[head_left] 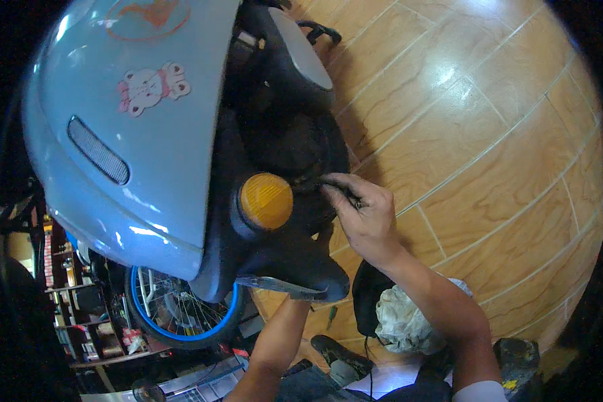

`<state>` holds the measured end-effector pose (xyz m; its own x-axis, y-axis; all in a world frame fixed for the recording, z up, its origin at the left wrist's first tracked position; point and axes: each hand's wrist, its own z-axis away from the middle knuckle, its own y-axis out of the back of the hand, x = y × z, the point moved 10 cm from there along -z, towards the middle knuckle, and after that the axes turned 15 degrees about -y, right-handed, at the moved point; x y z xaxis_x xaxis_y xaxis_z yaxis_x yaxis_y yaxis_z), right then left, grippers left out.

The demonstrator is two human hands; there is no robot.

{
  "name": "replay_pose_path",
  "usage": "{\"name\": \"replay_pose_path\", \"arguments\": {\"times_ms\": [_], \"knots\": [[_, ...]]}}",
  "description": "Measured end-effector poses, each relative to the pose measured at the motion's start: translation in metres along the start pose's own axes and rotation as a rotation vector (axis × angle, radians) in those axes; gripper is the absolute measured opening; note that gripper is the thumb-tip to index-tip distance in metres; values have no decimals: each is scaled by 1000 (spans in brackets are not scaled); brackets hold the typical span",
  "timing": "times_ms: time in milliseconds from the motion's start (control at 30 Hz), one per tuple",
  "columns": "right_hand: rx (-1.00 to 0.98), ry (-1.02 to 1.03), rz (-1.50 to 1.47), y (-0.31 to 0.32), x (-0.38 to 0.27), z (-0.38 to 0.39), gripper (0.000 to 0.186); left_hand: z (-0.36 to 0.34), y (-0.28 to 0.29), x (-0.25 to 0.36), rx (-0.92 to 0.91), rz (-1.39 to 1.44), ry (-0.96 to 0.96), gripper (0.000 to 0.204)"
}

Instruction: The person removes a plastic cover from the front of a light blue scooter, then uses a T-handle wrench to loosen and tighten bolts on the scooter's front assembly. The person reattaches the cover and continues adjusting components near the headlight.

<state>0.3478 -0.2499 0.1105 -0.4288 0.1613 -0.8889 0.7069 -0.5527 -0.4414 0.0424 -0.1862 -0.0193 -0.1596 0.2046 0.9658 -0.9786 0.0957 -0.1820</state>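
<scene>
A light-blue scooter body panel (161, 154) with a bear sticker (154, 87) fills the upper left. Below and right of it sits black plastic trim (275, 258) with a round orange reflector lamp (266, 201). Just right of the lamp, my right hand (365, 214) is closed in a pinch at the edge of the dark wheel area (291, 144); whatever lies between thumb and fingers is too dark to make out. My left forearm (275, 342) reaches up from below behind the black trim, which hides the left hand and its fingers.
Tan tiled floor (489, 147) spreads to the right. A crumpled pale cloth (409, 318) lies beside my right forearm. A green-handled tool (332, 315) rests near my shoe (342, 355). At lower left stand a blue-rimmed wheel (187, 342) and cluttered shelves (80, 325).
</scene>
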Motion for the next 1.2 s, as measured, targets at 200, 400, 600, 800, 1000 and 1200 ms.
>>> {"name": "replay_pose_path", "arguments": {"times_ms": [200,400,600,800,1000,1200], "knots": [[44,-319,-63,0,49,5,19,-34,-13,-49,72,689,204,60],[50,-320,-49,27,69,14,22,-17,-43,-26,-42,5,32,58],[-183,-176,599,30,66,56,31,82,-112,-48,0,462,480,45],[-92,-119,447,31,41,43,49,62,-129,-25,-209,649,391,31],[-160,-157,117,7,12,7,36,46,-102,-3,-46,87,88,25],[-287,-422,49,-12,47,-6,28,56,-77,28,137,-792,27,28]]}}
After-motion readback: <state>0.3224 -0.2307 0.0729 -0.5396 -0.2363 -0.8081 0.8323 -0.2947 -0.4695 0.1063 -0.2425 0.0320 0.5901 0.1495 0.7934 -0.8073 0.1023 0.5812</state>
